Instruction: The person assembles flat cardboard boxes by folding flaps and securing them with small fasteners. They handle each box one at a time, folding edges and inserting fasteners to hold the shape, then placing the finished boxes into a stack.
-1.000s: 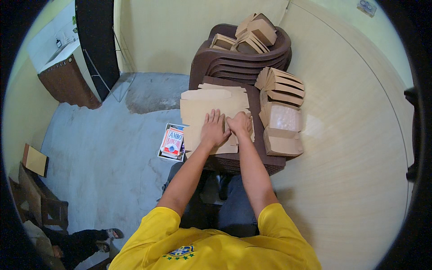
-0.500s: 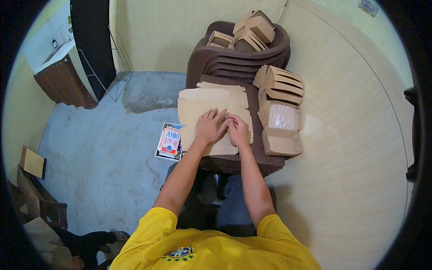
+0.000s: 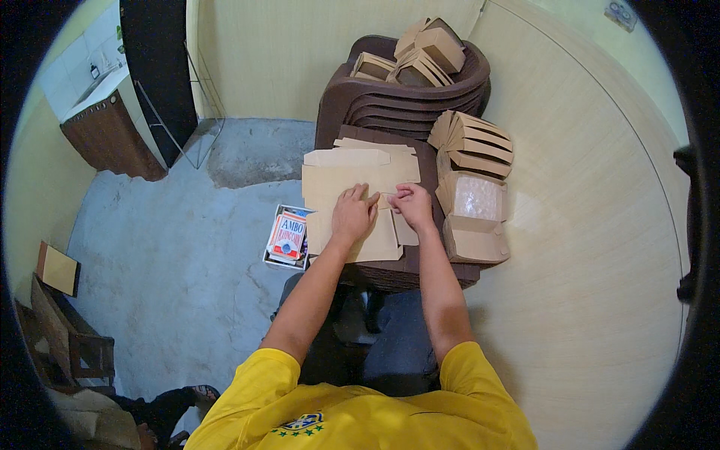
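A flat, die-cut sheet of brown cardboard [image 3: 330, 180] with fold flaps lies on the seat of a brown plastic chair [image 3: 427, 161]. My left hand [image 3: 352, 214] rests on the middle of the sheet, fingers stretched out and pressing down. Just right of it, my right hand [image 3: 415, 206] is closed in a pinch over the sheet's right side. Whatever the pinch holds is too small to make out; it sits by a small cardboard tab. A slightly raised panel [image 3: 379, 238] shows along the sheet's near side.
Left of the sheet stands a small white box [image 3: 281, 259] holding a red-and-white playing card pack [image 3: 288, 235]. Folded cardboard boxes [image 3: 480, 214] line the chair's right side, and more boxes [image 3: 431, 52] sit on the stacked chairs behind. A person's foot [image 3: 204, 391] shows at lower left.
My right hand has moved right, away from my left hand, still pinched. My left hand stays on the sheet. The view has shifted slightly.
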Available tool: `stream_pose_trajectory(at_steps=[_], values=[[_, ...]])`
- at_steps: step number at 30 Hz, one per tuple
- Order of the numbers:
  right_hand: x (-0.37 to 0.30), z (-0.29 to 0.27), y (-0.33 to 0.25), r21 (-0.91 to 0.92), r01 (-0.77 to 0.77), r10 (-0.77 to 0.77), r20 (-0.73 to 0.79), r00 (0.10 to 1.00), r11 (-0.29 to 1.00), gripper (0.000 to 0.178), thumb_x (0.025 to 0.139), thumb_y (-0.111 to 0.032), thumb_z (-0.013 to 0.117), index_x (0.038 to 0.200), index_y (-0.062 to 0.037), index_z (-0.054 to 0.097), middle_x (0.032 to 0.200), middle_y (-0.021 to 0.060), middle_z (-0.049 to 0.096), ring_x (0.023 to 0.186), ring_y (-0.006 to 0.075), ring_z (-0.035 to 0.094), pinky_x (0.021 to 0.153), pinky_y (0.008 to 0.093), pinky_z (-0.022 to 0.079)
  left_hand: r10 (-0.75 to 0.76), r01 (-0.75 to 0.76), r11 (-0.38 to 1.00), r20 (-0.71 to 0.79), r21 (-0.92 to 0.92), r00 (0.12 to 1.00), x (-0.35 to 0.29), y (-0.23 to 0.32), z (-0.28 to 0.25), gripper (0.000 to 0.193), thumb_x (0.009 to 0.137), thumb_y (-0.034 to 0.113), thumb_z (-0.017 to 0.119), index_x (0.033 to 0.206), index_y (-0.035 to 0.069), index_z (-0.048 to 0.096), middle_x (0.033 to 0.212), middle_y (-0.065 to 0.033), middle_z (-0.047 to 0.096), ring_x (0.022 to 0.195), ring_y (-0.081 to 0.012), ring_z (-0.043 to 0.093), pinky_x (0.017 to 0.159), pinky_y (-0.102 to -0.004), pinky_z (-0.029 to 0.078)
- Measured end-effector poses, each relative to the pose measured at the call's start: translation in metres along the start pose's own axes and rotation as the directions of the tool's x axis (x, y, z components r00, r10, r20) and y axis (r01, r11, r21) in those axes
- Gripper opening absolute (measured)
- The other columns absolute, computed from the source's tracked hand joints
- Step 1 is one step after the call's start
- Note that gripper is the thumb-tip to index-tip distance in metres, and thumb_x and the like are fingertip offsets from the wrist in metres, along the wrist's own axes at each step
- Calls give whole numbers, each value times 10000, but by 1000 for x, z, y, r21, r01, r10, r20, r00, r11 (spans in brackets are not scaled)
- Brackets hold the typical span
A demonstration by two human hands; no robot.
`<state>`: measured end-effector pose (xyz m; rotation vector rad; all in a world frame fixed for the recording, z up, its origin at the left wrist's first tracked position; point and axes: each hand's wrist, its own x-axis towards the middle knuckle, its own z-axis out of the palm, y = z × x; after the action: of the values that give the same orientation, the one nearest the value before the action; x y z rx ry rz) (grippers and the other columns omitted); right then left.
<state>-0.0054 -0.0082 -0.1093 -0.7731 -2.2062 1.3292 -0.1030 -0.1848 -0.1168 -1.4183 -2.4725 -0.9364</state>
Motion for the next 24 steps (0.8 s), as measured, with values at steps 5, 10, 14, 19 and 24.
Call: stream_pose_trajectory(at_steps=[5,10,14,19,24], values=[[-5,0,-2,-348,113,-131,-30,991,931,401,697,-257,1018,933,-48,771,892,53,744,788,184,690,733,386,584,33,-33,999,-24,12,999,-1,-4,10,363,1027,281,639,1339,156,777,1499,-178,646,1415,-385,571,1207,-465,442],[-10,5,-12,-529,30,-137,-164,977,848,527,659,-497,1004,835,-78,739,765,75,724,802,305,719,748,445,575,51,-52,999,30,13,998,0,-8,11,386,1041,288,624,1356,111,758,1554,-170,612,1434,-380,561,1222,-451,436],[2,9,-16,-532,-69,-35,-183,983,844,539,677,-519,991,842,-73,737,845,97,742,882,329,728,773,464,570,33,-35,999,53,23,998,1,-8,12,385,1047,290,614,1359,114,755,1555,-159,615,1445,-374,552,1222,-447,438],[11,14,-20,-539,-151,-31,-314,949,829,552,739,-512,965,1010,-74,767,1031,137,759,976,342,744,837,473,582,36,-37,999,14,29,999,-2,-3,6,391,1044,318,625,1356,125,760,1520,-153,645,1418,-366,572,1202,-441,455],[17,27,-40,-630,-218,13,-313,950,745,494,815,-425,901,1111,-54,764,1145,180,768,1070,378,750,916,484,596,-91,99,994,180,-36,979,15,6,-18,395,973,360,738,1292,131,786,1414,-133,699,1363,-348,600,1164,-433,481]])
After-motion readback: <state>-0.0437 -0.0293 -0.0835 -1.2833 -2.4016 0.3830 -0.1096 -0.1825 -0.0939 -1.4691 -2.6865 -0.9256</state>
